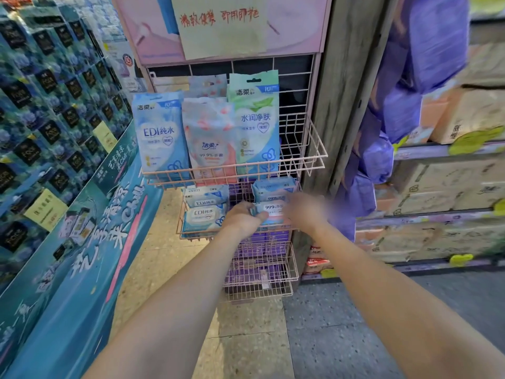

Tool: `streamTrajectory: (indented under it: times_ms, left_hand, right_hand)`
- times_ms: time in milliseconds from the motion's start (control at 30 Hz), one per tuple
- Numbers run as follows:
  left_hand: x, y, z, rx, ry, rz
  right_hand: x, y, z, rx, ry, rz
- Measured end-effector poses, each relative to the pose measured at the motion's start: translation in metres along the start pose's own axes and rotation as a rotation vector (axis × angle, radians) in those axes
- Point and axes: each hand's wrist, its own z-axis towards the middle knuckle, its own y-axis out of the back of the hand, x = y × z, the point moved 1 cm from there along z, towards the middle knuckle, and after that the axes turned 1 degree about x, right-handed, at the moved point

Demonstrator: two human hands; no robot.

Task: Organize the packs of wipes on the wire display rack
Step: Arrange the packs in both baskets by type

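Observation:
A pink wire display rack [314, 157] stands ahead with several baskets. Its top basket holds three upright packs: blue [161, 132], pink [209, 138] and green [255, 119]. In the second basket [180, 225], blue EDI packs [203, 212] lie stacked at the left and a blue-white "999" pack [273, 209] lies at the right, with another pack [273, 188] behind it. My left hand [243, 218] grips the left end of the "999" pack. My right hand [306, 210], blurred, holds its right end.
Lower baskets [262, 269] hold purple packs. A teal promotional stand [82, 242] with dark blue boxes fills the left. A wooden post [341, 91] and shelves with cardboard cartons [451, 187] and purple bags [404, 91] are at the right. Speckled floor lies below.

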Motion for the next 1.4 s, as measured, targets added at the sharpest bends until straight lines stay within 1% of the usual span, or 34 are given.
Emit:
streamTrajectory:
  times_ms: [100,167,233,467,533,600,667,767,833,933,1067,1200,1300,1400]
  left_hand:
    - [-0.001,0.0,0.001,0.011,-0.016,-0.023]
    - [-0.003,-0.001,0.001,0.007,-0.025,-0.024]
    - [-0.004,-0.002,0.0,0.009,-0.031,0.018]
    - [-0.003,-0.011,-0.001,-0.013,-0.011,0.01]
    - [-0.003,-0.011,-0.001,-0.051,-0.017,0.024]
    - [-0.003,-0.009,-0.002,-0.102,-0.024,0.001]
    - [-0.004,-0.003,-0.005,-0.145,-0.022,-0.054]
    - [-0.005,0.008,-0.012,-0.196,-0.03,-0.098]
    - [-0.005,0.014,-0.019,-0.205,-0.063,-0.112]
    - [-0.007,0.021,-0.032,-0.221,-0.14,-0.125]
    - [-0.009,0.031,-0.052,-0.247,-0.228,-0.068]
    - [-0.006,0.045,-0.075,-0.271,-0.292,0.044]
    - [-0.007,0.054,-0.094,-0.356,-0.388,0.052]
    - [-0.01,0.065,-0.113,-0.422,-0.49,0.027]
  right_hand:
    - [0.008,0.006,0.013,-0.103,-0.079,0.132]
    - [0.011,0.006,0.019,-0.069,-0.113,0.127]
    - [0.012,0.003,0.024,-0.022,-0.107,0.096]
    - [0.006,-0.002,0.027,-0.003,-0.101,0.167]
    - [0.005,0.0,0.025,-0.006,-0.103,0.188]
    - [0.006,0.002,0.021,-0.045,-0.115,0.226]
    - [0.007,0.006,0.016,-0.128,-0.103,0.242]
    - [0.009,0.01,0.005,-0.222,0.017,0.256]
    - [0.012,0.01,-0.003,-0.203,0.076,0.351]
    - [0.019,0.01,-0.016,-0.134,0.056,0.491]
    - [0.028,0.014,-0.037,-0.116,0.045,0.45]
    - [0.037,0.018,-0.06,-0.105,0.077,0.333]
    - [0.048,0.022,-0.077,-0.155,0.132,0.294]
    - [0.069,0.032,-0.095,-0.27,0.19,0.306]
